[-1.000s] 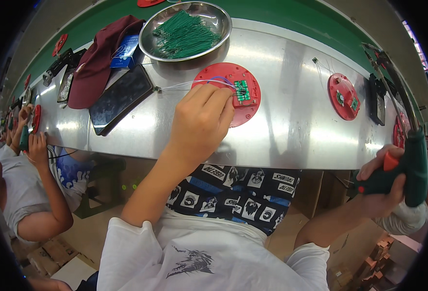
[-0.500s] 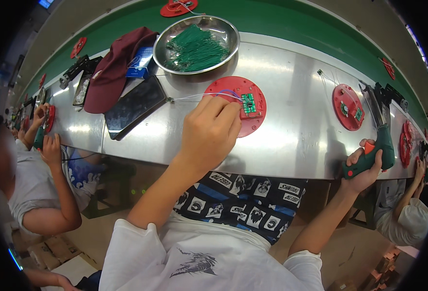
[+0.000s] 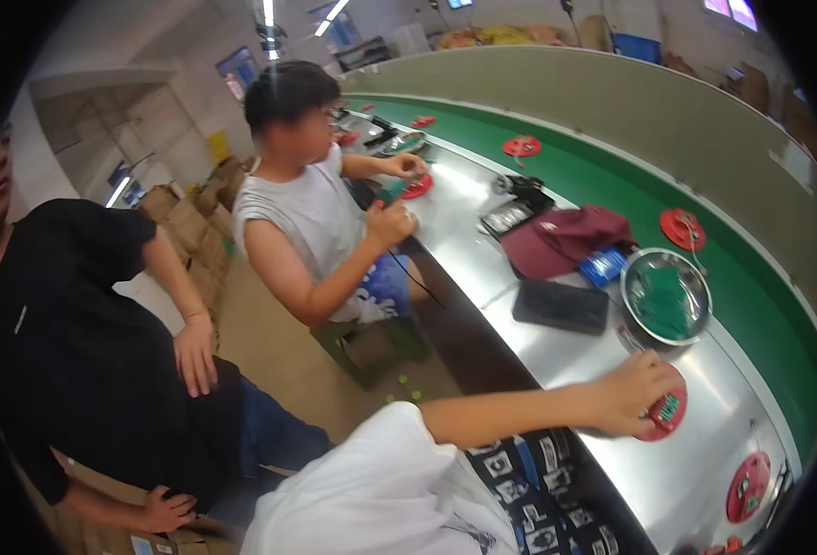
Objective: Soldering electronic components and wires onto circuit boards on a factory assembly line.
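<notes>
My left hand (image 3: 628,393) reaches over the steel bench, its fingers curled together at the edge of a round red plastic disc (image 3: 677,392). What they pinch is hidden and a little blurred. A small green circuit board (image 3: 667,411) sits on this disc beside my fingertips. Thin pale wire (image 3: 626,337) shows just behind the hand. Beyond, a round metal bowl (image 3: 699,294) holds a heap of green wires (image 3: 662,301). My right hand is out of the picture. Another red disc (image 3: 750,481) with a small board lies toward the lower right.
A black flat device (image 3: 561,307), a maroon cap (image 3: 570,242) and a blue box (image 3: 602,267) lie left of the bowl. A green conveyor belt (image 3: 602,180) with red discs runs behind. A seated co-worker (image 3: 307,222) works further left; a person in black (image 3: 94,342) stands nearby.
My view has swung far to the left, bringing two people into sight. My left hand stays at the red disc. The right hand with its green soldering gun has left the picture.
</notes>
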Demonstrator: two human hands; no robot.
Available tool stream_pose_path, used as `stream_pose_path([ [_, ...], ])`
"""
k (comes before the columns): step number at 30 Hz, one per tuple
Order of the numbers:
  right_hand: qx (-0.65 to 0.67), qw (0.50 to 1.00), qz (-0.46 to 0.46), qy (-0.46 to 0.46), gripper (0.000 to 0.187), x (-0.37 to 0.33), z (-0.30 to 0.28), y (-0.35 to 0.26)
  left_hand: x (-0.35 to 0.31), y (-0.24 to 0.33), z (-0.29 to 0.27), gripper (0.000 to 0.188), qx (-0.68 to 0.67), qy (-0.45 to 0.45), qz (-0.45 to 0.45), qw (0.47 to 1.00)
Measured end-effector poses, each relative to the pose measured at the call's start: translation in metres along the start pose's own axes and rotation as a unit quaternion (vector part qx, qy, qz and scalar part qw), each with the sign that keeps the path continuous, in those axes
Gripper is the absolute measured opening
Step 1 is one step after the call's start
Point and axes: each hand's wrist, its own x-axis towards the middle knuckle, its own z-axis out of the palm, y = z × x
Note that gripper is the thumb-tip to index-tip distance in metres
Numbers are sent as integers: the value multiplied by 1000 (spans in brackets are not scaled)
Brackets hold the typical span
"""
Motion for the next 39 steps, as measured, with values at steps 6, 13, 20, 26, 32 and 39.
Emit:
stream_pose_path([
  [6, 6, 999, 32, 23, 42, -11, 30, -4, 72, 10, -17, 47, 10, -79, 55, 995],
  [13, -14, 997, -52, 63, 37, -24, 37, -19, 251, -86, 9, 49, 312, -62, -36, 948],
  [20, -20, 997, -50, 63, 36, -21, 36, -15, 287, -199, -12, 45, 250, -27, -378, 891],
  [26, -26, 996, -41, 81, 37, -17, 31, -14, 301, -234, -13, 42, 197, 2, -373, 907],
  [32, -39, 996, -34, 69, 37, -14, 34, -9, 297, -223, -24, 25, -94, 58, -122, 986],
  [39, -29, 994, -60, 82, 37, -18, 35, -12, 182, -13, -31, 13, -136, -65, 176, 973],
])
